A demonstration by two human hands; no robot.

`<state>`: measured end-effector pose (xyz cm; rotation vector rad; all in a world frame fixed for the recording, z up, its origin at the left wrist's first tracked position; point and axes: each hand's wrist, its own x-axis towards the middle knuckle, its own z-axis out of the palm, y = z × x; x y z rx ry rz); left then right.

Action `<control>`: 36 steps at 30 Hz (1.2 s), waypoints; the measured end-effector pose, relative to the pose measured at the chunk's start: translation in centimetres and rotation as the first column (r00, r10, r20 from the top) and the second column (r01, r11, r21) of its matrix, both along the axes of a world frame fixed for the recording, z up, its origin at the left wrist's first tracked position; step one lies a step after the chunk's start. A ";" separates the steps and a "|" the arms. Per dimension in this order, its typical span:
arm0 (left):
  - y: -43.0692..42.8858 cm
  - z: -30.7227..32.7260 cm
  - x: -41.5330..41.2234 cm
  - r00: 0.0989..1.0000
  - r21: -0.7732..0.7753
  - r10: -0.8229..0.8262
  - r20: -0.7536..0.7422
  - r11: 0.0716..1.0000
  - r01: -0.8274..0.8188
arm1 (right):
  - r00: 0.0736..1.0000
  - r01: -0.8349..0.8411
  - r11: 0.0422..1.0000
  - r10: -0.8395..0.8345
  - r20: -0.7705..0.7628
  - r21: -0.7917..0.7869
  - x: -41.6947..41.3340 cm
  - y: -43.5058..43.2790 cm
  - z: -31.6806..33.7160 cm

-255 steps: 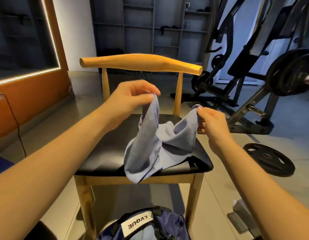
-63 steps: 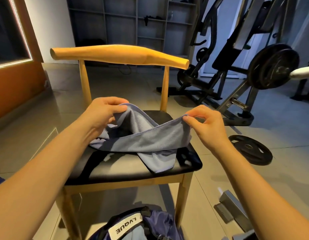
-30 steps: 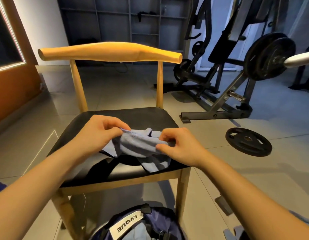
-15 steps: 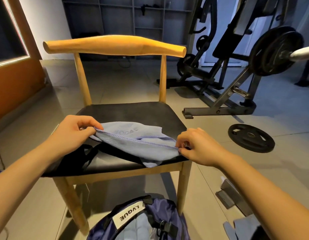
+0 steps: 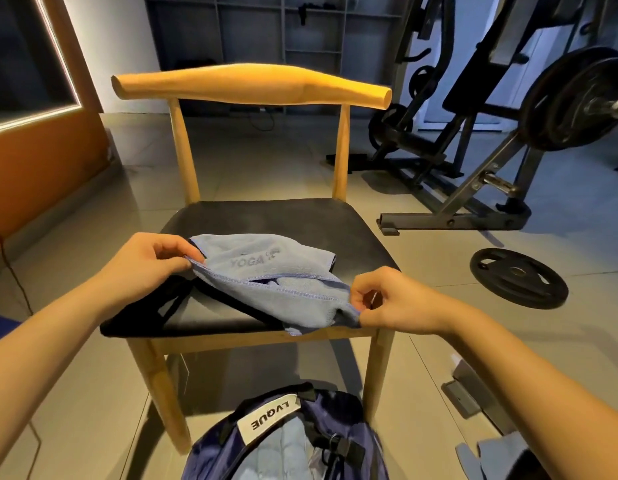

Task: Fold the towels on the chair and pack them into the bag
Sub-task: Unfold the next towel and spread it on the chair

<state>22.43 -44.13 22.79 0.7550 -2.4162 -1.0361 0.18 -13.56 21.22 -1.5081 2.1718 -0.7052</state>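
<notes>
A light blue towel (image 5: 266,271) printed "YOGA" lies folded over on the black seat of a wooden chair (image 5: 356,237). My left hand (image 5: 145,265) pinches its near left corner, slightly raised off the seat. My right hand (image 5: 383,299) pinches the near right corner at the seat's front edge. A dark blue bag (image 5: 300,441) with a white "LVQUE" label stands open on the floor below the chair, with pale blue cloth showing inside it.
A weight bench frame (image 5: 474,188) and a loaded barbell (image 5: 570,102) stand to the right. A loose weight plate (image 5: 519,277) lies on the tiled floor. An orange wall panel (image 5: 41,174) is on the left, grey shelving behind.
Over the earlier frames both hands brought the towel down onto the seat and then drew its two near corners apart. Since half a second ago, little has changed.
</notes>
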 end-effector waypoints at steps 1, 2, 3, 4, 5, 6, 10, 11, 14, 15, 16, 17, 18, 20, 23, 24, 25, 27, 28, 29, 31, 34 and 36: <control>-0.1 0.0 0.1 1.000 -0.023 -0.011 0.022 1.000 0.012 | 1.000 -0.025 1.000 0.025 0.002 0.017 0.3 -0.1 0.0; -0.2 0.1 0.2 0.999 -0.045 -0.023 0.048 0.999 0.026 | 0.999 -0.040 0.998 0.040 -0.008 0.045 0.5 -0.2 -0.1; -0.4 0.1 0.2 0.997 -0.062 -0.034 0.076 0.997 0.039 | 0.999 -0.044 0.996 0.046 -0.024 0.078 0.6 -0.2 -0.2; -0.5 0.1 0.3 0.994 -0.075 -0.039 0.098 0.996 0.047 | 0.998 -0.040 0.993 0.045 -0.045 0.113 0.5 -0.2 -0.4; -0.6 0.1 0.4 0.993 -0.088 -0.038 0.115 0.995 0.048 | 0.997 -0.029 0.989 0.040 -0.071 0.142 0.4 -0.2 -0.6; -0.7 0.1 0.5 0.991 -0.100 -0.033 0.127 0.994 0.046 | 0.995 -0.016 0.986 0.032 -0.093 0.165 0.1 -0.2 -0.7; -0.7 -0.4 0.3 0.987 -0.116 -0.011 0.157 0.993 0.030 | 0.994 -0.018 0.979 0.039 -0.099 0.202 0.0 0.0 -1.1; -0.7 -0.5 0.2 0.989 -0.109 0.005 0.150 0.994 0.012 | 0.995 -0.022 0.979 0.041 -0.089 0.204 0.1 0.0 -1.2; -0.8 -0.7 0.0 0.994 -0.031 0.060 0.091 0.998 -0.058 | 0.997 0.034 0.987 -0.022 -0.077 0.158 0.2 -0.2 -1.5; -0.8 -0.7 0.0 0.994 0.003 0.079 0.071 0.997 -0.079 | 0.996 0.070 0.990 -0.063 -0.062 0.122 0.0 -0.2 -1.5; -0.9 -0.8 0.0 0.994 0.036 0.096 0.052 0.995 -0.098 | 0.994 0.110 0.991 -0.108 -0.033 0.081 -0.3 -0.3 -1.5; -0.9 -0.8 -0.1 0.993 0.071 0.110 0.037 0.991 -0.112 | 0.987 0.157 0.987 -0.158 0.004 0.041 -0.5 -0.3 -1.3; -0.9 -0.8 -0.1 0.993 0.111 0.120 0.024 0.986 -0.122 | 0.977 0.209 0.978 -0.209 0.048 0.005 -0.7 -0.4 -1.2; -0.9 -1.0 -0.2 0.991 0.204 0.135 0.004 0.970 -0.133 | 0.943 0.307 0.950 -0.297 0.148 -0.054 -0.7 -0.5 -1.1; -0.8 -1.2 -0.5 0.988 0.309 0.154 -0.019 0.940 -0.141 | 0.894 0.397 0.913 -0.363 0.262 -0.088 -0.1 -1.0 -1.5; -0.9 -1.2 -0.6 0.987 0.332 0.155 -0.031 0.934 -0.137 | 0.883 0.413 0.907 -0.375 0.283 -0.088 0.2 -1.3 -1.8; -0.9 -1.3 -0.8 0.986 0.349 0.159 -0.044 0.927 -0.134 | 0.874 0.430 0.898 -0.390 0.289 -0.090 0.5 -1.5 -2.0; -1.1 -1.4 -1.0 0.982 0.374 0.174 -0.068 0.917 -0.136 | 0.858 0.471 0.876 -0.427 0.286 -0.105 0.7 -2.0 -2.3; -1.1 -1.5 -1.1 0.980 0.382 0.181 -0.077 0.914 -0.139 | 0.848 0.488 0.865 -0.440 0.294 -0.114 0.8 -2.2 -2.4; -1.1 -1.5 -1.1 0.979 0.388 0.185 -0.086 0.911 -0.138 | 0.838 0.504 0.855 -0.452 0.305 -0.119 0.7 -2.4 -2.5; -1.0 -1.7 -1.2 0.977 0.392 0.184 -0.108 0.911 -0.128 | 0.817 0.537 0.835 -0.480 0.320 -0.119 0.6 -2.7 -2.7; -0.8 -2.0 -1.4 0.974 0.375 0.162 -0.160 0.923 -0.091 | 0.803 0.553 0.826 -0.496 0.330 -0.104 0.4 -3.0 -2.8; -0.6 -1.9 -1.5 0.974 0.354 0.150 -0.170 0.932 -0.082 | 0.810 0.547 0.831 -0.495 0.314 -0.102 0.7 -3.0 -2.7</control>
